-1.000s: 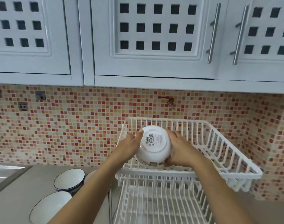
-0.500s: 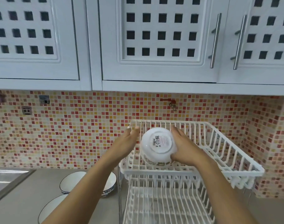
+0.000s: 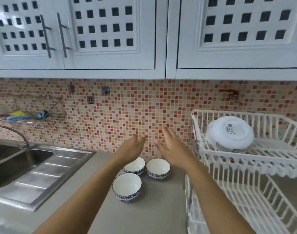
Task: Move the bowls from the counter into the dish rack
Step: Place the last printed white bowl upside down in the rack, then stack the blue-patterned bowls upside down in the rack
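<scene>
Three white bowls with blue-patterned bases stand upright on the grey counter: a near one point(image 3: 127, 186), a back left one point(image 3: 135, 165) partly behind my left wrist, and a back right one point(image 3: 158, 168). A fourth white bowl point(image 3: 229, 132) lies upside down in the top tier of the white dish rack point(image 3: 277, 158) at the right. My left hand point(image 3: 132, 146) and my right hand point(image 3: 172, 147) hover above the counter bowls, both empty with fingers apart, palms facing each other.
A steel sink point(image 3: 17, 164) with a draining board and tap fills the left. The rack's lower tier point(image 3: 255, 205) holds nothing visible. White wall cupboards point(image 3: 110, 34) hang overhead. A wire shelf point(image 3: 31, 118) with brushes is fixed to the mosaic tiles.
Both hands let go of the upturned bowl, which now rests in the rack's top tier. The hands moved left and down over the counter bowls, and my view swung left.
</scene>
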`<act>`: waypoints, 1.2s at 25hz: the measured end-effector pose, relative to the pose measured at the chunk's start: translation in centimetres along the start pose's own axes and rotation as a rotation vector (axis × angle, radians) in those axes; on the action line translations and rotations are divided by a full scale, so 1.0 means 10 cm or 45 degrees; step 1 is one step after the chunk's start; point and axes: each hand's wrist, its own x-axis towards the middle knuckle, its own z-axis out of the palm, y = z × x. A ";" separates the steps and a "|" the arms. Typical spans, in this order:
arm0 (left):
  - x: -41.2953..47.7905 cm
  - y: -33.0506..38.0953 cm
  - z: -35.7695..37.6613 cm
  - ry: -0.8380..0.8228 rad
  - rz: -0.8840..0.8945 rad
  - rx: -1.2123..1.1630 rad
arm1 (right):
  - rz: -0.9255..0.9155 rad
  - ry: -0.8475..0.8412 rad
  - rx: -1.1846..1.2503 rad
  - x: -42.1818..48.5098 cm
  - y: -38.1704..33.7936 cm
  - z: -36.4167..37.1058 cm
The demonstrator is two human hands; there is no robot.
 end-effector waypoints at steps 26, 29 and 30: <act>1.41 -3.07 1.24 -0.258 -0.791 0.284 | 0.836 -0.543 0.173 1.05 1.33 3.38; 1.50 -3.15 1.34 -0.289 -0.796 0.378 | 0.853 -0.589 0.156 1.12 1.38 3.47; 1.50 -3.16 1.36 -0.301 -0.801 0.403 | 0.853 -0.585 0.145 1.13 1.38 3.48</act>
